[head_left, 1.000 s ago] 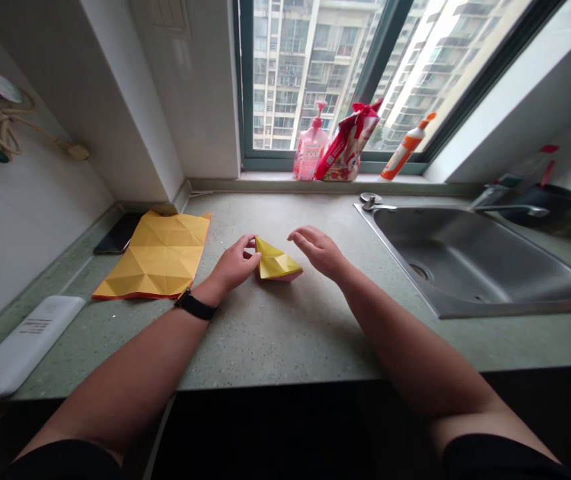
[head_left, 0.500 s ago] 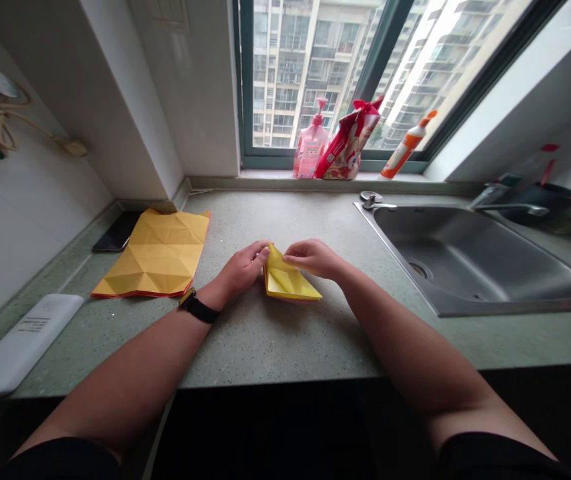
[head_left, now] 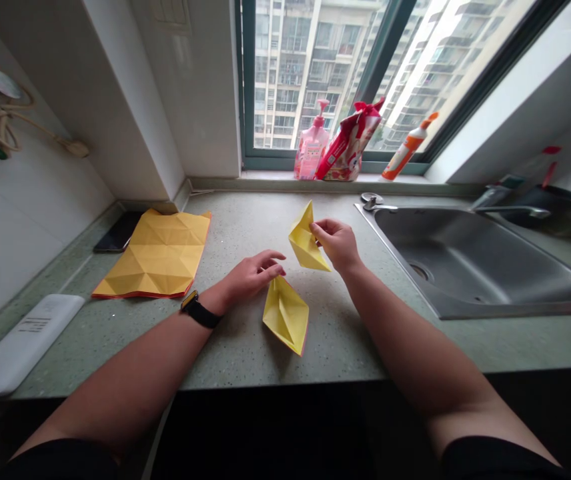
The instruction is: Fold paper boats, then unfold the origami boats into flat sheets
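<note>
Window [head_left: 325, 80]: one, dark green frame, was letting in bright daylight, with a high-rise apartment block [head_left: 285, 80] standing beyond it. Sill [head_left: 265, 176]: lay directly below the window. White wall pier [head_left: 185, 87]: stood left of the window. Pale side wall [head_left: 30, 227]: ran further left of the window. Speckled green countertop [head_left: 245, 223]: extended below the window. Stainless steel sink [head_left: 470, 260]: was set below the window's right half, with a faucet [head_left: 510, 211] behind it.
</note>
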Demonstrator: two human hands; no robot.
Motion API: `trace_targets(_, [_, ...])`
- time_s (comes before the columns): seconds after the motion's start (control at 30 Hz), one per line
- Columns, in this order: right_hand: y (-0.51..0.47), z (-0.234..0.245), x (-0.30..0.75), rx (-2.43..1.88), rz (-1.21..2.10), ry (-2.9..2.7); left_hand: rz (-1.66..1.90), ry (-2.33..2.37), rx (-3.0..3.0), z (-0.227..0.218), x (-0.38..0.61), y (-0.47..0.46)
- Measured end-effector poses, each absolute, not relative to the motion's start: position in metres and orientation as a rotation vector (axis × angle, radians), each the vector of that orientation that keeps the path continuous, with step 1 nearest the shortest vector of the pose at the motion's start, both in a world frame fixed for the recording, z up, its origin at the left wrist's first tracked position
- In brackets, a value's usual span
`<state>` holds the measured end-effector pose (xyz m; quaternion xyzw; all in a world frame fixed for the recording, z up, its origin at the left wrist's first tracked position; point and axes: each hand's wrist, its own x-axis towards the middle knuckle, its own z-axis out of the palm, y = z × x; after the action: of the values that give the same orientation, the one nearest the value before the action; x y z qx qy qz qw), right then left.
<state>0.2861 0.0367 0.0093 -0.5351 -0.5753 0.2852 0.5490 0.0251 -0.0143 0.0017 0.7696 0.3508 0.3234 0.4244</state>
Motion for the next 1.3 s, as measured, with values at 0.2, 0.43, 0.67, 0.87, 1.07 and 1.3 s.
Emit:
trace_targets(0.2, [0.028,0.001,0.261,-1.257,0.35,-1.703,1.166,1.049,1.728,-0.014,0.027,0.004])
trace_targets(0.43, [0.025,-0.003,0.236,-1.151,0.204,-1.94,1.225,1.002,1.61,-0.024,0.036,0.023])
trace_targets(0.67, [0.029,-0.004,0.244,-1.068,0.063,-2.065,1.243,1.036,1.716,-0.02,0.037,0.02])
trace_targets(0.87, [0.03,-0.007,0.24,-1.097,0.12,-1.99,1.234,1.015,1.832,-0.019,0.036,0.016])
trace_targets(1.07, [0.034,-0.006,0.239,-1.036,0.488,-1.792,1.214,1.058,1.762,-0.021,0.038,0.017])
trace_targets(1.3, [0.038,0.005,0.245,-0.911,1.213,-1.4,1.187,1.293,1.801,-0.023,0.03,0.023])
